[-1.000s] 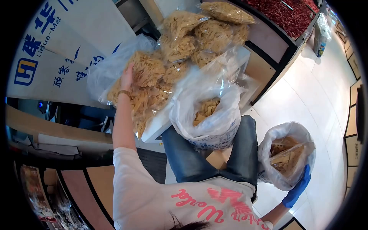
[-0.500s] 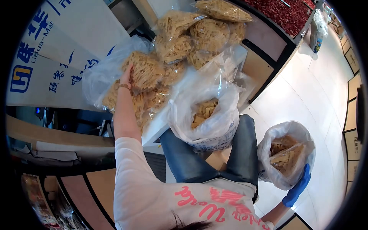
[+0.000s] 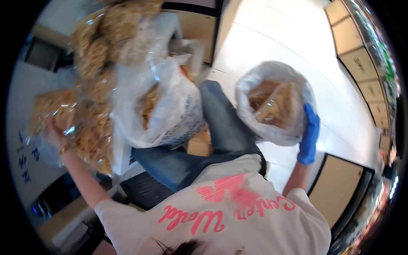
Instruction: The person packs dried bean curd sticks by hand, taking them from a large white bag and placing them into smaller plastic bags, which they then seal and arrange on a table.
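My bare left hand (image 3: 55, 134), with a band at the wrist, grips the lower edge of a clear packet of pale yellow-brown strips (image 3: 59, 108), left of a pile of similar packets (image 3: 95, 51). Some of its fingers are hidden and the view is blurred. On the right, my blue-gloved right hand (image 3: 310, 134) holds the outer side of an open white plastic bag (image 3: 248, 91) with similar strips inside. A larger white bag (image 3: 176, 104), also open and holding strips, stands by my legs.
A white surface (image 3: 123, 155) is under the packets. A brown box (image 3: 199, 144) shows between my legs. Pale floor tiles (image 3: 274, 29) lie beyond the right bag. Boxy panels (image 3: 361, 66) line the far right, and a tan panel (image 3: 335, 187) stands near my right arm.
The view has swung to the right. My left hand has shifted left with the packet, away from the pile. My right hand is still at the side of its bag.
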Motion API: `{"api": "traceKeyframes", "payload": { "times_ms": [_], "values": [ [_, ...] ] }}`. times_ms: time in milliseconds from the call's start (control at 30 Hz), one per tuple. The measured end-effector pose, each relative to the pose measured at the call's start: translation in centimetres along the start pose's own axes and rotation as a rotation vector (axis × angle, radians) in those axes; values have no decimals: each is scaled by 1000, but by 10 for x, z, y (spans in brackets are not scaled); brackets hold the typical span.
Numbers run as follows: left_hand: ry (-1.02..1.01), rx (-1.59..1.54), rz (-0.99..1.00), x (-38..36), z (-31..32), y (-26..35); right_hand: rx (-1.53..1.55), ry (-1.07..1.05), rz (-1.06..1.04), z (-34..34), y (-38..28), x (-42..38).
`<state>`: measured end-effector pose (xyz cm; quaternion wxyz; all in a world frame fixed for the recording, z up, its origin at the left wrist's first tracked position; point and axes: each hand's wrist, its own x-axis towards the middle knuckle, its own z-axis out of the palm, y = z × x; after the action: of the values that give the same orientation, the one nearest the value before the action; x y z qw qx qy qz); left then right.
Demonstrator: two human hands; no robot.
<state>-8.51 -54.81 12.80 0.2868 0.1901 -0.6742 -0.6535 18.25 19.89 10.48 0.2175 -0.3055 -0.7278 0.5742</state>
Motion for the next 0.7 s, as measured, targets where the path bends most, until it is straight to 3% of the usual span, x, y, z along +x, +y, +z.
{"api": "traceKeyframes", "payload": {
  "times_ms": [33, 67, 100, 167, 300, 367, 433, 467, 500, 533, 600, 700],
  "values": [
    [112, 92, 94, -19, 7, 23, -26, 4, -13, 2, -4, -1],
    [288, 43, 274, -52, 30, 48, -53, -35, 129, 13, -37, -9],
    [184, -48, 423, -65, 27, 59, -15, 28, 171, 16, -41, -9],
    [426, 51, 353, -78, 15, 84, 103, 28, 194, 20, -51, -13],
    [332, -149, 425, -148, 43, 112, 112, -42, 238, 17, -51, -10],
    [124, -353, 221, -182, 62, 111, -80, -82, 236, 12, -56, -10],
    [108, -384, 131, -258, 122, 101, -122, -65, 257, 11, -60, -10],
    [106, -468, -12, -295, 150, 91, -136, -20, 263, 12, -61, -11],
    [-90, -298, 58, -316, 157, 61, -139, -20, 267, 15, -62, -12],
    [-484, -740, -128, -341, 171, 39, -101, 1, 245, 19, -64, -15],
    [-408, -664, -267, -417, 219, -4, -73, 5, 203, 19, -65, -16],
    [-800, -573, -481, -487, 290, 17, -81, -15, 174, 25, -75, -17]
  ]
}}
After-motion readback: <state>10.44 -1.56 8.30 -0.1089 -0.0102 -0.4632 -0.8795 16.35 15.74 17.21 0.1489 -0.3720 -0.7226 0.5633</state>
